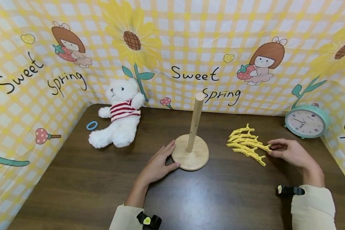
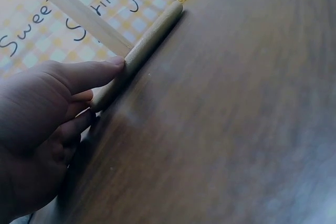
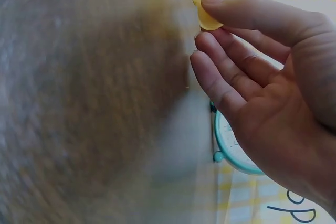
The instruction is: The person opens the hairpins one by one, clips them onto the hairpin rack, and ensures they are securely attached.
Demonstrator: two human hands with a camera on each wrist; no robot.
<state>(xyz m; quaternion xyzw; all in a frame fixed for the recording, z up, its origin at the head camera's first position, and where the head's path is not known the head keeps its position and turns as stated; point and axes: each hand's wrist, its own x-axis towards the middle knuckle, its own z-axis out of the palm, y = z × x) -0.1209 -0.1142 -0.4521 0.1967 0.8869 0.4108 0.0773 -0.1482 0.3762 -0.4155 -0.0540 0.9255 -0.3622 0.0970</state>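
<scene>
A wooden stand [image 1: 192, 134], a round base with one upright post, stands mid-table. My left hand [image 1: 158, 163] holds the base at its left edge, thumb at the near side and fingers at the far side. In the left wrist view, the thumb [image 2: 102, 74] lies against the base's rim [image 2: 142, 48]. Yellow branch-shaped pieces [image 1: 244, 143] lie in a loose pile right of the stand. My right hand [image 1: 294, 155] pinches the tip of one branch. The right wrist view shows its rounded yellow end [image 3: 210, 19] between thumb and forefinger, the other fingers loosely extended.
A white teddy bear [image 1: 126, 127] in a striped shirt leans at the back left, beside a blue ring [image 1: 92, 125]. At the right back corner stands a mint-green alarm clock [image 1: 306, 121]. Checked cloth [image 1: 187, 41] walls the dark wooden table [image 1: 218, 198] at the back and sides.
</scene>
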